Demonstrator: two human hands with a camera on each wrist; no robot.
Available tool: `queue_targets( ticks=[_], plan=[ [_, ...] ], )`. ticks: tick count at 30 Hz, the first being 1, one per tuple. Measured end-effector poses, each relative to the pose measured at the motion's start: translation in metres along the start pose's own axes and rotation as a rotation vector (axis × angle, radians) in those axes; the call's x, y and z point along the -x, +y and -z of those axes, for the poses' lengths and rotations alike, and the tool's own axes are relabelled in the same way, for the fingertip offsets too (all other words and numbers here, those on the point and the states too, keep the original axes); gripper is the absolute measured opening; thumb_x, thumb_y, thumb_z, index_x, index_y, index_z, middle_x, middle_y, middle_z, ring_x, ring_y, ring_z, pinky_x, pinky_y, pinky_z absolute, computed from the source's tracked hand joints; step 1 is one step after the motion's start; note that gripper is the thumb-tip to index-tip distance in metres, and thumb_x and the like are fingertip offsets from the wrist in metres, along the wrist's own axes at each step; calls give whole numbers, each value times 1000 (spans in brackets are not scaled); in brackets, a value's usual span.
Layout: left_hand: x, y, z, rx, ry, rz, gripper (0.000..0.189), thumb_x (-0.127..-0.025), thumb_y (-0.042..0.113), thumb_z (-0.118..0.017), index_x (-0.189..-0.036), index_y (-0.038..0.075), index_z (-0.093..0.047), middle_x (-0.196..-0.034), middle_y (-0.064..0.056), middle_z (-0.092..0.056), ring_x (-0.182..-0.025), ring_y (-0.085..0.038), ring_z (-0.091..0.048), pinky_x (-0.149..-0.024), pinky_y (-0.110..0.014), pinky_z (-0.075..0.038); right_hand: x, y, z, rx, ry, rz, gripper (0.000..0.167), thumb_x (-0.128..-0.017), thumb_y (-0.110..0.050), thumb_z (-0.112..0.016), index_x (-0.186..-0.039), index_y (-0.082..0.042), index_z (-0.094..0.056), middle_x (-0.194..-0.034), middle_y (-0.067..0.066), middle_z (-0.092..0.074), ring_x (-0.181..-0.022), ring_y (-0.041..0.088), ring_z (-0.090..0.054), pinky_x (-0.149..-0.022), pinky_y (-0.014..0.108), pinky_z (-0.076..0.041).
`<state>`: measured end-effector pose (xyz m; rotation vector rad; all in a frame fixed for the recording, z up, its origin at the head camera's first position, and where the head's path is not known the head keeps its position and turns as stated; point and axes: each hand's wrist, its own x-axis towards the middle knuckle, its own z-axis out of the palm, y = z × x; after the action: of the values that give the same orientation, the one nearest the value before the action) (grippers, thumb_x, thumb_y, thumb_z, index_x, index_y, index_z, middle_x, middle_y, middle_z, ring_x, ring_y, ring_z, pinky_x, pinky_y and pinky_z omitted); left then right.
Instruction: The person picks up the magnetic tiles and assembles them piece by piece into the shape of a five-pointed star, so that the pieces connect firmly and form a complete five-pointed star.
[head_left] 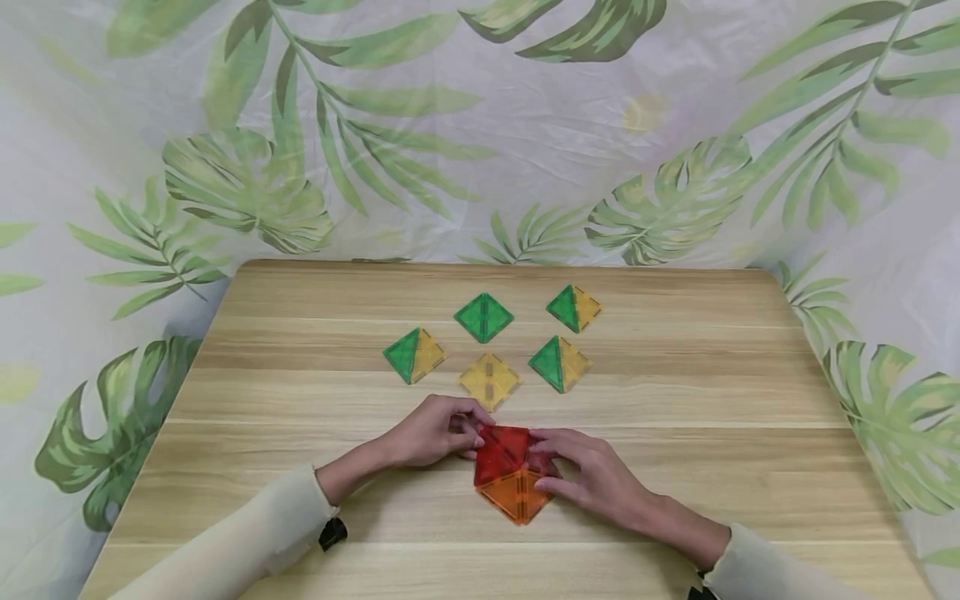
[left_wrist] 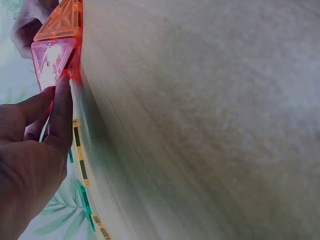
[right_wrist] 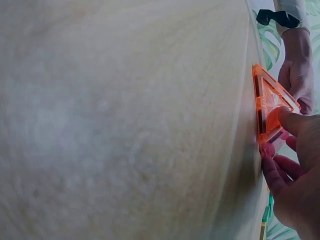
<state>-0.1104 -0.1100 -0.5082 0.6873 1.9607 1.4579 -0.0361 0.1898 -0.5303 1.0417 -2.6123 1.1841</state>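
Near the front of the table stands a small raised shape of translucent magnetic tiles, red tiles [head_left: 502, 450] at the back and orange triangular tiles [head_left: 510, 497] at the front. My left hand [head_left: 429, 432] pinches a red tile by its left corner; the left wrist view shows thumb and finger meeting at this tile [left_wrist: 48, 62]. On the other side my right hand [head_left: 600, 477] holds the shape. Its thumb lies against an orange tile [right_wrist: 267, 100], while its fingers reach the red side. Part of the right side is hidden behind those fingers.
Beyond the hands lie flat diamonds made of paired triangles: a yellow one [head_left: 489, 382], a green one [head_left: 483, 317] and several green-and-yellow ones [head_left: 560, 364]. The wooden table [head_left: 262, 400] ends at a leaf-print cloth [head_left: 420, 183] behind.
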Motion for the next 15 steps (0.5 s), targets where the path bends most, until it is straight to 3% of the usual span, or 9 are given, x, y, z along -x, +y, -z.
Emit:
queue_targets(
  ticks=[9, 15],
  plan=[
    [2, -3, -1, -265, 49, -133, 18, -92, 1, -81, -110, 5, -80, -103, -3, -77, -94, -13, -71, -84, -28, -61, 0, 2, 0, -10, -18, 23, 40, -86, -17, -89, -122, -8, -76, -135, 12, -71, -123, 29, -70, -100, 47, -59],
    [3, -2, -2, -355, 34, -146, 20, -93, 5, -82, -112, 8, -82, -106, 1, -78, -100, -12, -71, -88, -30, -60, -1, 5, 0, -24, -33, 41, 41, -87, -14, -88, -126, -8, -76, -134, 10, -72, -123, 27, -70, -99, 44, -59]
  ],
)
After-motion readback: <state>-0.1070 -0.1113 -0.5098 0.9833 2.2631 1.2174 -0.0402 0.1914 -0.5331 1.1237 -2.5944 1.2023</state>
